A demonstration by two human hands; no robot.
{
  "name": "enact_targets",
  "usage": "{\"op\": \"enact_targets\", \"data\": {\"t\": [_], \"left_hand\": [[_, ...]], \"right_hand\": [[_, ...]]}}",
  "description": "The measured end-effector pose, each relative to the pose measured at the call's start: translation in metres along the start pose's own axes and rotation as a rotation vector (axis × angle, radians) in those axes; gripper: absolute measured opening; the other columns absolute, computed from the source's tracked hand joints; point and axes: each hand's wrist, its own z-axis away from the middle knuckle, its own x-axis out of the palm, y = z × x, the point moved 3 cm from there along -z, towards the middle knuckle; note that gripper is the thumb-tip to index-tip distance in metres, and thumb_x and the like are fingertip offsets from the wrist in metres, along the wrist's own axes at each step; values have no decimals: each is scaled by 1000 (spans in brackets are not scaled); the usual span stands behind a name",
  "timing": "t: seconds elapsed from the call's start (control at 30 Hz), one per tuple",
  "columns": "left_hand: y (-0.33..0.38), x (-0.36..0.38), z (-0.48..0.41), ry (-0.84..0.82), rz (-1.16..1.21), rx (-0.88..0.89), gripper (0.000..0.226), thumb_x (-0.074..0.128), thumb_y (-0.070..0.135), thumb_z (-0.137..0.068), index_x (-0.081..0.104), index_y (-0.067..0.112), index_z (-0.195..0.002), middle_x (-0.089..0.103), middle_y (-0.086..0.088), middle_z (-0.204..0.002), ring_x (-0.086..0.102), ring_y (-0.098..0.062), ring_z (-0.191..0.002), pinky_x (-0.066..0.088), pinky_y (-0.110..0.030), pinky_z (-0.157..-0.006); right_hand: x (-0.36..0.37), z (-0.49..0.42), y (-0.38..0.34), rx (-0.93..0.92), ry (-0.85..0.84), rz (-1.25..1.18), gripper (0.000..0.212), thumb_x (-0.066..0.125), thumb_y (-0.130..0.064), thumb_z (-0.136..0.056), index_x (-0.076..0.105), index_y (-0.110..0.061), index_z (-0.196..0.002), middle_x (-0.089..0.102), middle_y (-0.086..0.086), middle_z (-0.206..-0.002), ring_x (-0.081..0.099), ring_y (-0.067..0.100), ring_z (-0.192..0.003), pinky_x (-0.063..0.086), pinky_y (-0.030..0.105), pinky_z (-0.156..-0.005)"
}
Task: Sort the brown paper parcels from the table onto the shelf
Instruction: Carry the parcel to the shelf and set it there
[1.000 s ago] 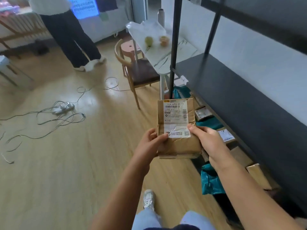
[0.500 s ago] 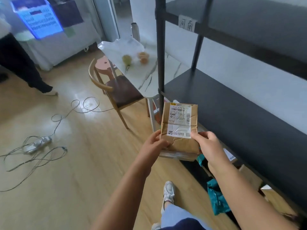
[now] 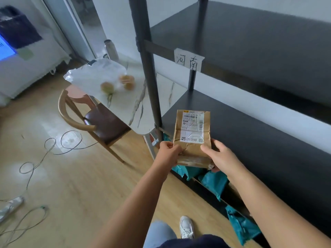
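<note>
I hold a brown paper parcel [image 3: 192,138] with a white shipping label in front of me, at the front edge of the black shelf [image 3: 254,140]. My left hand [image 3: 168,153] grips its lower left side and my right hand [image 3: 220,156] grips its lower right side. The parcel is tilted up, label facing me. The middle shelf board beside it is bare. A white paper tag [image 3: 189,59] with handwritten characters hangs on the rail of the shelf above.
Teal bags [image 3: 213,181] and cardboard parcels lie on the lowest shelf level. A black upright post [image 3: 146,63] stands left of the parcel. A marble-top table [image 3: 125,97] with fruit, a wooden chair [image 3: 96,120] and loose cables [image 3: 53,145] on the wooden floor lie to the left.
My view has swung right and up toward the shelf. The parcel, still held in both hands, now sits closer to the middle shelf board. The standing person has left the view.
</note>
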Motion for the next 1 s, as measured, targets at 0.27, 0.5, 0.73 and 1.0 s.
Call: {"op": "enact_targets", "data": {"t": [0.27, 0.5, 0.73, 1.0], "left_hand": [[31, -20, -55, -130, -234, 95, 44, 64, 27, -91, 50, 16, -131, 63, -7, -119, 62, -20, -95, 56, -36, -81], [63, -40, -90, -181, -429, 221, 50, 63, 31, -91, 52, 18, -139, 60, -9, -126, 63, -20, -95, 56, -36, -83], [88, -31, -100, -188, -442, 272, 48, 61, 26, -96, 48, 12, -140, 60, -1, -123, 57, -16, -99, 42, -29, -80], [89, -34, -85, -116, -538, 387, 54, 52, 16, -97, 41, 19, -149, 45, -6, -151, 53, -23, -126, 38, -29, -84]], "right_hand": [[27, -23, -12, 115, 211, -110, 54, 58, -36, -98, 43, -25, -148, 60, -11, -115, 61, 7, -76, 51, 24, -59], [57, -39, -25, 185, 481, -236, 51, 67, -29, -91, 48, -12, -136, 66, 5, -112, 62, 11, -75, 45, 24, -56], [57, -52, -49, 153, 541, -183, 66, 67, -33, -91, 37, -15, -147, 50, 5, -142, 53, 10, -74, 34, 17, -51], [55, -47, -45, 145, 463, -89, 69, 65, -29, -94, 33, -17, -154, 45, 7, -152, 57, 20, -115, 39, 25, -82]]}}
